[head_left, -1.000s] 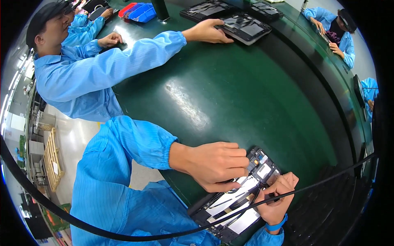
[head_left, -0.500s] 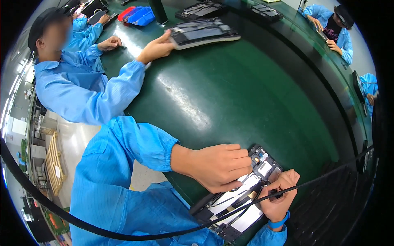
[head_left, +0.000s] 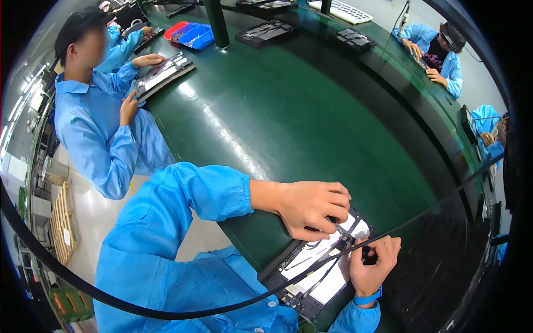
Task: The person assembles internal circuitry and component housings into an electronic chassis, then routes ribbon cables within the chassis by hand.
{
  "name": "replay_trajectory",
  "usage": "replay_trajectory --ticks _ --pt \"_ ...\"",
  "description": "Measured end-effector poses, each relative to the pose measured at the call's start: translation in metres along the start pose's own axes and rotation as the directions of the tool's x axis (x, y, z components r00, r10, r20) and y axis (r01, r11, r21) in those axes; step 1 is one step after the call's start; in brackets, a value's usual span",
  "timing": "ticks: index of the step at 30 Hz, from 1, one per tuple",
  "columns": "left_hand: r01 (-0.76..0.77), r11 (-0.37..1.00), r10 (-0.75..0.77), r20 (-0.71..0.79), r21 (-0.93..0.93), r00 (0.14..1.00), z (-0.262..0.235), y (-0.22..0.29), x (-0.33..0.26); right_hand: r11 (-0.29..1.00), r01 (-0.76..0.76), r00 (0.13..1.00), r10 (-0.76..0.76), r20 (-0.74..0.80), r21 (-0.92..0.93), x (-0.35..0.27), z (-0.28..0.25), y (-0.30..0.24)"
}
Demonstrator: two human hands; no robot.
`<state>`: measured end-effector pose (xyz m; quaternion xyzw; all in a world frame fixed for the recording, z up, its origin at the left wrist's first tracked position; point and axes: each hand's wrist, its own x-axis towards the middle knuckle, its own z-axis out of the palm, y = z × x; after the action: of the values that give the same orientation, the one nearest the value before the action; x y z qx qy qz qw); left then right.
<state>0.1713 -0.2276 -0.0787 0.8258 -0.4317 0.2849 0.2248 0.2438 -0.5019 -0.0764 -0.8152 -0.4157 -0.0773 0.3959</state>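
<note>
An opened tablet (head_left: 319,266), with white inner panels, thin black cables and a black frame, lies slanted at the near edge of the bench. My left hand (head_left: 311,208) reaches over its far end with bent fingers, gripping that end; the fingertips are partly hidden. My right hand (head_left: 373,263) is closed at the tablet's right side, thumb and forefinger pinched together. Something dark shows between its fingers, too small to make out. A black cord-like band crosses the view in front of the tablet and the right hand.
A person (head_left: 105,111) at the left holds another opened device (head_left: 165,75). Red and blue bins (head_left: 191,35) stand beside a green post (head_left: 216,25). More opened devices (head_left: 265,32) lie at the far side of the green bench (head_left: 311,122). Co-workers (head_left: 430,58) sit at the right.
The person at the left has drawn the device from over the bench toward their body and now holds it with both hands. My left hand has shifted slightly across the tablet's far end.
</note>
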Motion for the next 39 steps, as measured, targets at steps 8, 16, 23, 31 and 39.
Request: replay_trajectory --ticks 8,16,23,31,39 --pt "0.091 0.995 -0.087 0.082 -0.043 0.993 0.006 0.015 0.006 0.858 -0.280 0.953 0.301 0.021 0.431 -0.018 0.005 0.015" --pt "0.130 0.982 -0.114 0.119 -0.139 0.986 0.011 0.029 0.016 0.710 -0.383 0.914 0.385 0.130 0.590 -0.025 -0.006 0.023" --pt "0.128 0.978 -0.104 0.147 -0.167 0.984 0.024 0.049 0.020 0.662 -0.427 0.893 0.414 0.174 0.616 -0.026 -0.011 0.026" --pt "0.275 0.960 -0.269 0.107 -0.052 0.957 0.033 0.065 0.038 0.662 -0.434 0.894 0.402 0.199 0.611 -0.026 -0.014 0.028" --pt "0.278 0.960 -0.262 0.263 -0.027 0.929 0.036 0.061 0.044 0.628 -0.448 0.887 0.404 0.224 0.637 -0.025 -0.015 0.028"
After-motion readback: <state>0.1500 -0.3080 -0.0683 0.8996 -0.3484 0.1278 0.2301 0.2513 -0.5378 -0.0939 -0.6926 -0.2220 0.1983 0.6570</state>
